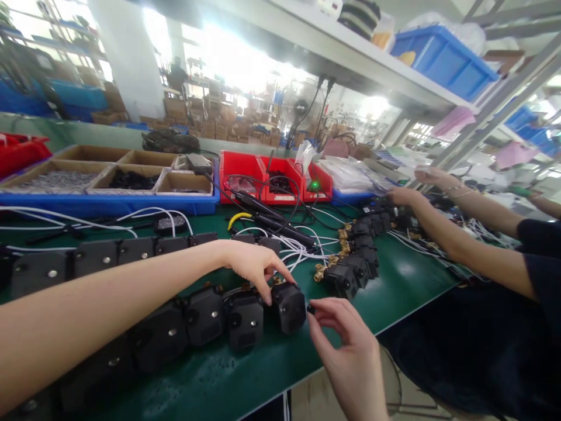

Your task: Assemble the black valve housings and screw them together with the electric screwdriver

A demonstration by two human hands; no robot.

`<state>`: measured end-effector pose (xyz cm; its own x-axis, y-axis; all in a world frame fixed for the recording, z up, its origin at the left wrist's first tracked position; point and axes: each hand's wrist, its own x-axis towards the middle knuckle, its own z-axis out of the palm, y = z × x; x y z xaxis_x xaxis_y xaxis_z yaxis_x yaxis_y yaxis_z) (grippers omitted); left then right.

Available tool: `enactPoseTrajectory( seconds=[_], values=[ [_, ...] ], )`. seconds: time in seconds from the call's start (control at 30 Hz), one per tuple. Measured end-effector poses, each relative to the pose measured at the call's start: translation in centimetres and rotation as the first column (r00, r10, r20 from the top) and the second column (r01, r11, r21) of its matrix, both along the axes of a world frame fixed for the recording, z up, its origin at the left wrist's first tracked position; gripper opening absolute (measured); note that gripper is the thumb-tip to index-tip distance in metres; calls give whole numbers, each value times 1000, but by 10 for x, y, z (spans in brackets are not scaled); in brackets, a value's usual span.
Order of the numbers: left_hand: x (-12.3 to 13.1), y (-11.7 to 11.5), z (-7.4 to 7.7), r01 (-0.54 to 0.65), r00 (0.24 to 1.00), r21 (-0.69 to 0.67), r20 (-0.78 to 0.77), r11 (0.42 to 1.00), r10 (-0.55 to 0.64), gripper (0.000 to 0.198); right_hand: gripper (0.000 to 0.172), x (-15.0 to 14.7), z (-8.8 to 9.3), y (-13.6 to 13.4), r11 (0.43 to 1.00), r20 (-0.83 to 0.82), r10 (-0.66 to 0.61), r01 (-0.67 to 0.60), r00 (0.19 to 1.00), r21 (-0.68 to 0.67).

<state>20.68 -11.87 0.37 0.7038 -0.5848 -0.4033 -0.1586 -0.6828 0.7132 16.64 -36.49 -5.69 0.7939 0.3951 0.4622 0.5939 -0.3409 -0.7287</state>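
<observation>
My left hand point(256, 266) reaches across the bench and grips a black boxy unit point(289, 310) from above, thumb and fingers on its top edges. Just to the right, my right hand point(344, 345) pinches a small round black knob point(311, 309) between thumb and forefinger, close to the unit's right side but apart from it. A row of similar black units point(245, 321) runs leftward under my left forearm, which partly hides them. Brass fittings show behind some units, and white cables point(298, 251) lie coiled beyond my left hand.
Further right stand more black units with brass fittings point(319, 272). A co-worker's hands point(407, 196) work at the right. Behind are red bins point(243, 164), a blue tray point(109, 204) of small parts and a black power screwdriver point(280, 228). The bench's front edge point(307, 377) is close.
</observation>
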Motion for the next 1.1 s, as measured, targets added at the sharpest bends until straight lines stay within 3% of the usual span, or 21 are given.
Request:
enactPoseTrajectory(
  seconds=[0.13, 0.27, 0.63, 0.87, 1.1],
  values=[
    [-2, -5, -3, -40, 999, -14, 0, 999, 40, 76, 19, -16, 10, 15, 998, 162, 59, -64, 985, 22],
    [-2, -5, -6, -40, 999, -26, 23, 999, 40, 78, 18, -25, 4, 27, 999, 251, -18, 9, 968, 34],
    [0, -3, -7, -8, 1000, -40, 22, 999, 9, 77, 4, -31, -6, 36, 991, 253, -129, 118, 959, 58],
    [2, -3, -6, 25, 999, -48, 43, 999, -23, 73, 4, -38, -13, 40, 973, 226, -225, 208, 948, 97],
    [2, -6, -3, -4, 1000, -13, 30, 1000, 4, 76, 18, -33, -7, 31, 991, 268, -117, 129, 956, -27]
  ],
)
